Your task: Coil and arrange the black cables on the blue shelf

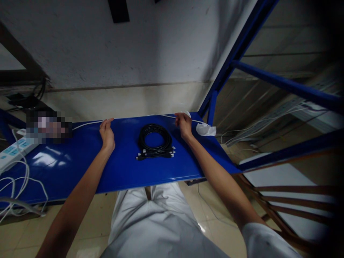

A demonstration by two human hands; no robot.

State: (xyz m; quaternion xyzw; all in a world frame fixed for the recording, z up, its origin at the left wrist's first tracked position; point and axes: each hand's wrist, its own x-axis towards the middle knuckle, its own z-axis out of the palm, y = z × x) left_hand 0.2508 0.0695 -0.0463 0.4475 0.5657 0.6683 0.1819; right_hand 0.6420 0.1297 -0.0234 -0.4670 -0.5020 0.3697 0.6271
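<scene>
A bundle of black cables [154, 138] lies coiled on the blue table [129, 172], its connector ends gathered at the near side. To the left of the coil is my left hand [106, 136], fingers extended and holding nothing, near a white cable [87, 124] along the back edge. My right hand [183, 124] is to the right of the coil, its fingers bent but apart, with nothing visible in them. Neither hand touches the black cables. Crumpled white material [206, 129] lies just right of my right hand.
On the left of the table are a white power strip [16, 151] and tangled white cables [25, 175], with a blurred-out patch behind them. A blue metal frame [212, 107] rises at the right end. A wall stands behind the table, and a wooden slatted piece [292, 204] is at lower right.
</scene>
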